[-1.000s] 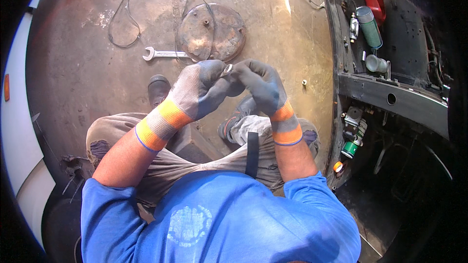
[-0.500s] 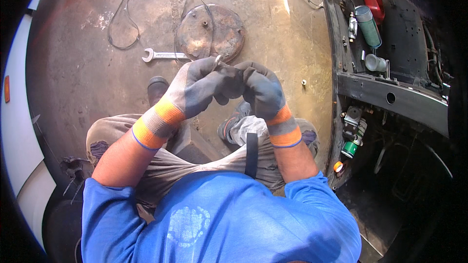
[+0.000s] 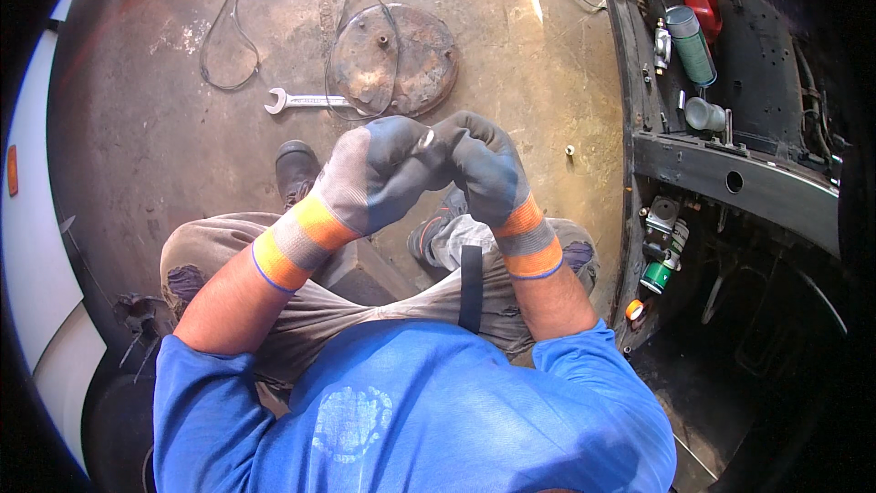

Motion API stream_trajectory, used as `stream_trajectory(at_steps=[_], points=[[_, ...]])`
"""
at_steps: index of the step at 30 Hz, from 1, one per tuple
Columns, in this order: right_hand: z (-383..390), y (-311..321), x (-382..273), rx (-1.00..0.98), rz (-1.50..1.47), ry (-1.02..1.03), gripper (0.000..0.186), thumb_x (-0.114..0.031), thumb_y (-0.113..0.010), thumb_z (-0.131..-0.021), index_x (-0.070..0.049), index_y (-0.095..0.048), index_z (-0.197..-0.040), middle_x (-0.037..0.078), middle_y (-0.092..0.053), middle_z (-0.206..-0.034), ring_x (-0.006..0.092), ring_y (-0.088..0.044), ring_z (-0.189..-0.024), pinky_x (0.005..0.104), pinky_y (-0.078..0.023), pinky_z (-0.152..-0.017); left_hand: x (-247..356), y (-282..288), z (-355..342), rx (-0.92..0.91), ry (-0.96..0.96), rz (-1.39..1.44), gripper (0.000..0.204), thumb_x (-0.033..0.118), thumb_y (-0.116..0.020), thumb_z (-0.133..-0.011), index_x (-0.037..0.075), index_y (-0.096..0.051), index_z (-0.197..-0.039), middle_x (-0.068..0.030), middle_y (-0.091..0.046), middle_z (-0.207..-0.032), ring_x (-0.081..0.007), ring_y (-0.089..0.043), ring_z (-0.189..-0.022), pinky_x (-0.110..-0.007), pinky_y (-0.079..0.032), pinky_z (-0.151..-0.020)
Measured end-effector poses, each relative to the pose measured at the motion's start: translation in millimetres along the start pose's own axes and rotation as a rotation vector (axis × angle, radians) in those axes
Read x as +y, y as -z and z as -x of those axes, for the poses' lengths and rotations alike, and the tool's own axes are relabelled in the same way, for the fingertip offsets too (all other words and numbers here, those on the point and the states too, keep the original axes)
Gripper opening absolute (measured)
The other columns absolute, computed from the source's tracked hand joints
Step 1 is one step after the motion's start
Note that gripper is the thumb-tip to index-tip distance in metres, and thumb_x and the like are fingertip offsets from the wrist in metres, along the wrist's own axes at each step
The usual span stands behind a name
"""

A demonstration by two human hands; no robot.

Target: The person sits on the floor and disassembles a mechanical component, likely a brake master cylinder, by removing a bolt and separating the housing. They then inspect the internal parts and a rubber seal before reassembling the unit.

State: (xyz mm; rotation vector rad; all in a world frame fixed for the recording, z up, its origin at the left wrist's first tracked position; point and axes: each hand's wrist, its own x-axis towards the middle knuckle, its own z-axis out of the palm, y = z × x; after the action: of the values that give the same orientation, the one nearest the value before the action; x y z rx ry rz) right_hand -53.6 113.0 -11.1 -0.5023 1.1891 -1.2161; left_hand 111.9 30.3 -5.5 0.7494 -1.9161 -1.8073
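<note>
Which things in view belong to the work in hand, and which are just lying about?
In hand:
- small shiny metal part, in the left hand
- right hand, fingers against the left's; anything gripped is hidden

Apparently lying about, untouched:
- wrench
- rusty disc
- thin cable
- small fitting on the floor

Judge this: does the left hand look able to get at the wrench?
Probably yes: the wrench lies close beyond the left hand, its open end uncovered, though that hand apparently holds a small shiny part.

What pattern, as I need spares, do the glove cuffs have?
The cuffs are banded orange and grey, edged blue: head view.
</note>
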Motion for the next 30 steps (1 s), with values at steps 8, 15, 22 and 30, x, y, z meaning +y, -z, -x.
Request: stream_trajectory(at_steps=[8, 15, 22, 30], points=[[4, -8, -7, -0.066, -0.28, 0.051, 0.028, -0.015, -0.043, -0.096, 0.002, -0.06, -0.11, 0.01, -0.067, -0.094, 0.0172, -0.065, -0.084, 0.0296, -0.051, -0.077, -6, 11, -8, 0.063, 0.426, 0.532, 0.02, 0.019, -0.057, -0.097, 0.001, -0.065, -0.099, -0.0064, -0.067, -0.083, -0.013, -0.062, -0.068, -0.026, -0.049, -0.059], [2, -4, -5, -0.109, -0.141, 0.134, 0.03, -0.02, -0.052, -0.1, 0.003, -0.061, -0.118, 0.01, -0.069, -0.1, 0.0157, -0.065, -0.088, 0.029, -0.052, -0.079, -4, 11, -12, 0.129, 0.4, 0.505, 0.023, 0.022, -0.058, -0.097, 0.001, -0.066, -0.103, -0.007, -0.068, -0.084, -0.0143, -0.064, -0.066, -0.026, -0.049, -0.058], [6, -13, -7, 0.206, 0.14, 0.147, 0.023, -0.012, -0.058, -0.097, 0.003, -0.065, -0.114, 0.008, -0.071, -0.098, 0.0111, -0.066, -0.085, 0.0261, -0.055, -0.077, 11, 11, -11, 0.1, 0.402, 0.375, 0.026, 0.026, -0.061, -0.094, 0.003, -0.067, -0.105, -0.0043, -0.068, -0.081, -0.0067, -0.06, -0.067, -0.021, -0.044, -0.056], [3, -24, -7, 0.228, 0.166, 0.238, 0.021, -0.006, -0.057, -0.096, 0.006, -0.066, -0.111, 0.009, -0.071, -0.097, 0.0131, -0.067, -0.084, 0.0291, -0.056, -0.075, 15, 14, -14, 0.276, -0.16, -0.292, 0.022, 0.012, -0.067, -0.09, 0.0, -0.065, -0.109, -0.0052, -0.067, -0.096, -0.0127, -0.064, -0.083, -0.025, -0.051, -0.067]])
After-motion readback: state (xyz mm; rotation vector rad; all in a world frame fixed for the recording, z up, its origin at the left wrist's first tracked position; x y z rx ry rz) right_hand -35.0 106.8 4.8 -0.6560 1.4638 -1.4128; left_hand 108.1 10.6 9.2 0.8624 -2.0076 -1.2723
